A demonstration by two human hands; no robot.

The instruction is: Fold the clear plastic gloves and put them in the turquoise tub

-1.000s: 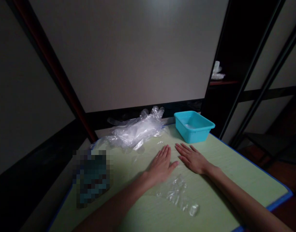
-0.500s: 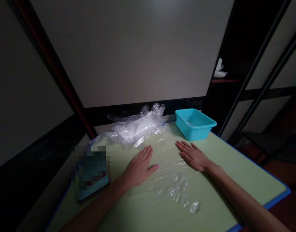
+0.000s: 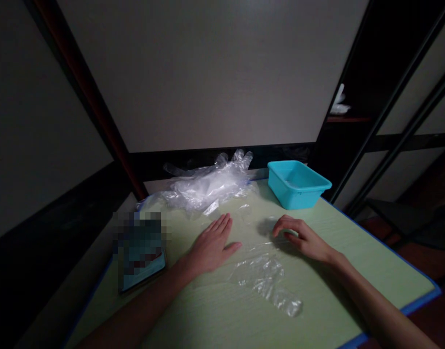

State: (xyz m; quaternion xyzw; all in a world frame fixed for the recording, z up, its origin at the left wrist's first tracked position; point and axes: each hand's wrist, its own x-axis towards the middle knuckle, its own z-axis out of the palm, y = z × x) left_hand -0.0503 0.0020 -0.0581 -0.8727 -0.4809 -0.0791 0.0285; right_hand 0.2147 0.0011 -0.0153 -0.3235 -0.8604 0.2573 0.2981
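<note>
My left hand (image 3: pixel 212 247) lies flat with its fingers stretched out, pressing on the edge of a clear disposable plastic glove (image 3: pixel 261 276). The thin, wrinkled glove is spread on the table between my hands, and its outline is hard to follow. My right hand (image 3: pixel 306 240) hovers just above the table with bent fingers, the thumb apart from them and nothing visible in between. Behind my left hand is a crumpled pile of clear plastic gloves (image 3: pixel 208 186), some with finger shapes sticking up.
A turquoise plastic basin (image 3: pixel 298 194) stands at the table's back right corner. A device with a blurred-out screen (image 3: pixel 144 271) is propped at the left. The pale green table (image 3: pixel 215 315) has blue edging and meets a cabinet panel (image 3: pixel 215 72) behind.
My right hand has risen from lying flat on the table, and its fingers have curled. My left hand stays flat in place. The view has shifted slightly.
</note>
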